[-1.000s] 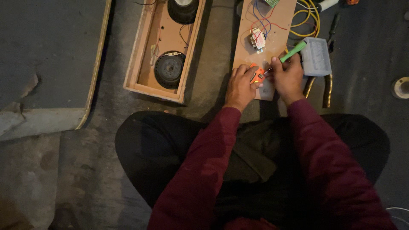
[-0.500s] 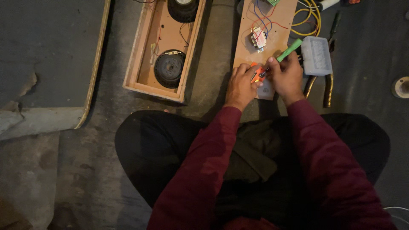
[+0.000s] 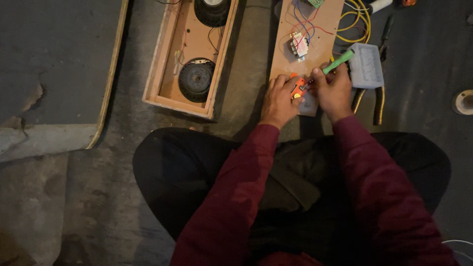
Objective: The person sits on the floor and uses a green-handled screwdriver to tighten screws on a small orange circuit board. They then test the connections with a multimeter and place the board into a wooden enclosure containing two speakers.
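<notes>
I sit cross-legged on the floor. My left hand [image 3: 279,100] pinches a small orange part [image 3: 296,90] at the near end of a brown wooden board [image 3: 286,54]. My right hand [image 3: 334,89] grips a green-handled screwdriver [image 3: 338,61], its tip pointing down-left at the orange part. Further up the board sits a small white component [image 3: 299,43] with red and blue wires [image 3: 301,22].
An open wooden speaker box [image 3: 166,59] with two round black speakers [image 3: 195,79] lies to the left. A grey plastic compartment case [image 3: 366,65], pliers [image 3: 379,106] and yellow wire loops [image 3: 356,22] lie to the right. A flat wooden panel [image 3: 54,64] lies far left.
Both hands stay at the orange part; the screwdriver handle has shifted only slightly. The view has barely moved.
</notes>
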